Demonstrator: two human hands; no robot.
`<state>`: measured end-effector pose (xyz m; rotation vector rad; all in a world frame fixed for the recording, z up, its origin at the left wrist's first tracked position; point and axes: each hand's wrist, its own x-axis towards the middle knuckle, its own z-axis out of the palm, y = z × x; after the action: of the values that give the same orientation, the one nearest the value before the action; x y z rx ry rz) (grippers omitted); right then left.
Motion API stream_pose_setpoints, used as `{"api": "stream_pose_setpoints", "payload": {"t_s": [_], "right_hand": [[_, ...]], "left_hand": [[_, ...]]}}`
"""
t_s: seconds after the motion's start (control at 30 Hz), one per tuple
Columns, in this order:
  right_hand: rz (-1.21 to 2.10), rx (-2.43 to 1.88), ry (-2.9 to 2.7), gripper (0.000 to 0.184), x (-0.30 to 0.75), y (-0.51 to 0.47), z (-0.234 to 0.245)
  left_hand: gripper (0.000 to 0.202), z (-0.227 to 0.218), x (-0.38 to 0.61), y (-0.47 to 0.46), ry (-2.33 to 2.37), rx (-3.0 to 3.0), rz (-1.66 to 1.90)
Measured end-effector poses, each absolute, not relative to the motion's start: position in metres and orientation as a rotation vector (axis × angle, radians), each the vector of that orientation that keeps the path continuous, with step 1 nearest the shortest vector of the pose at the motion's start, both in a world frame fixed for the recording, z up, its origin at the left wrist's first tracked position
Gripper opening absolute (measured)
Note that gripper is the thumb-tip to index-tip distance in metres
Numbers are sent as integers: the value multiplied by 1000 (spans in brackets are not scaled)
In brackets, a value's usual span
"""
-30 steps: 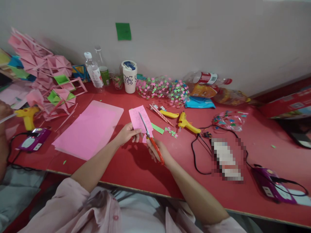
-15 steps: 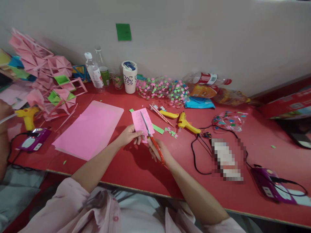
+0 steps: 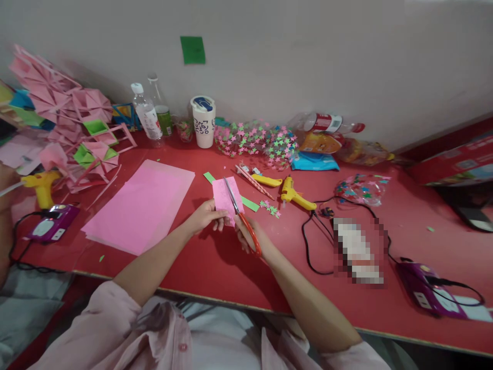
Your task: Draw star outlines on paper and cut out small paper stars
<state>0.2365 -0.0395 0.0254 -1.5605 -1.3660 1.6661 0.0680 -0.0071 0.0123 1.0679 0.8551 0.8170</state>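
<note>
My left hand (image 3: 208,216) pinches the lower left edge of a small pink paper piece (image 3: 221,195) that has faint drawn lines on it. Orange-handled scissors (image 3: 250,234) are in my right hand (image 3: 248,236), their metal blades lying across the pink paper and pointing away from me. Behind the paper, a green paper strip (image 3: 250,204) rests on the table. Small pink and green paper stars (image 3: 270,209) lie just right of the strip. Left of my hands is a stack of larger pink sheets (image 3: 138,205).
A yellow glue gun (image 3: 296,195), a yellow cutter (image 3: 267,180) and striped straws (image 3: 254,182) lie on the red table (image 3: 215,272). A tumbler (image 3: 203,123) and bottles line the wall. Black cords run to a purple power box (image 3: 427,290). Another person's arm (image 3: 5,221) is at far left.
The pink paper has shifted slightly right and turned a little against the scissors. Both hands keep their hold. The whole view has moved slightly.
</note>
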Motion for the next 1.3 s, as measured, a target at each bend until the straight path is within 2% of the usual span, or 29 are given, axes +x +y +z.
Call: {"api": "stream_pose_setpoints", "payload": {"t_s": [0.27,0.43,0.57,1.1,1.17,1.3], "right_hand": [[1659,-1463,-1299,43,238,-40,31],[1489,-1310,-1189,38,246,-31,30],[1364,-1340,-1053,33,253,-20,27],[1188,-1361,-1145,33,260,-12,28],[1177,-1356,-1158,32,261,-11,28],[1153,-1382,-1199,27,260,-8,24]], "left_hand": [[22,19,59,-2,900,1077,758],[22,15,50,4,986,1106,770],[14,13,48,6,1141,1202,765],[8,29,45,26,1624,2150,178],[20,26,52,33,1618,2258,155],[69,20,65,48,1460,2497,201]]}}
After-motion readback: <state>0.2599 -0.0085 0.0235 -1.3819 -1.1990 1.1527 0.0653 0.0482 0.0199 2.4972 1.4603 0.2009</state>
